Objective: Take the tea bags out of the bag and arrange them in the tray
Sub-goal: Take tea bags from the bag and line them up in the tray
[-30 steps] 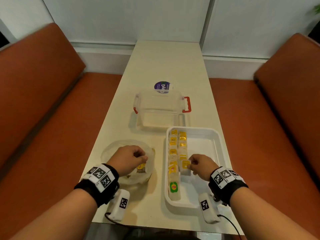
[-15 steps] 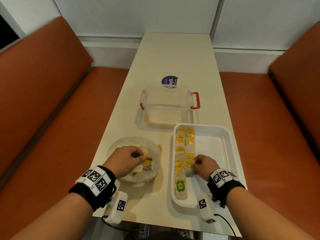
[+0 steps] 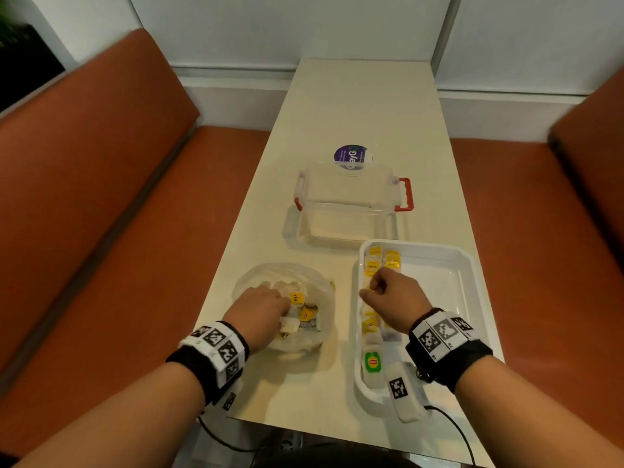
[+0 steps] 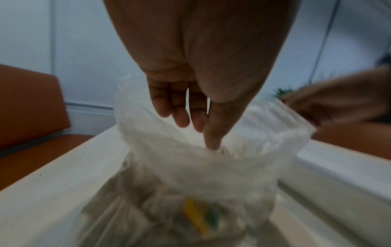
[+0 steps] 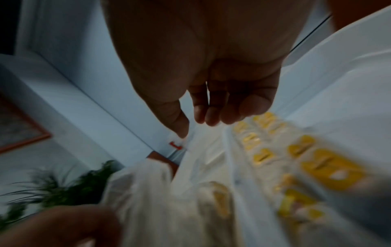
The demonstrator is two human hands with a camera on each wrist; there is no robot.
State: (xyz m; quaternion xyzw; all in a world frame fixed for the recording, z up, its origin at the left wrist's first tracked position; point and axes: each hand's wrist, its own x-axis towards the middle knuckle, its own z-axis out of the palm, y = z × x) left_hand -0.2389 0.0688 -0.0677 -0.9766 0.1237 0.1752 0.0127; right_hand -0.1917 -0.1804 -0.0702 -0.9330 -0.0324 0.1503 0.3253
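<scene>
Tea bags, white w/ yellow tags, one green-tagged, lie in two rows along the left side of a white tray at the table's near right; more sit in a clear bag just left of it. Since 0.5 s ago the right hand has lifted off the rows and shifted toward the bag, fingers loosely curled, holding nothing. Left hand stays down in the bag's mouth, fingers pointing down; can't tell if it grips a tea bag.
</scene>
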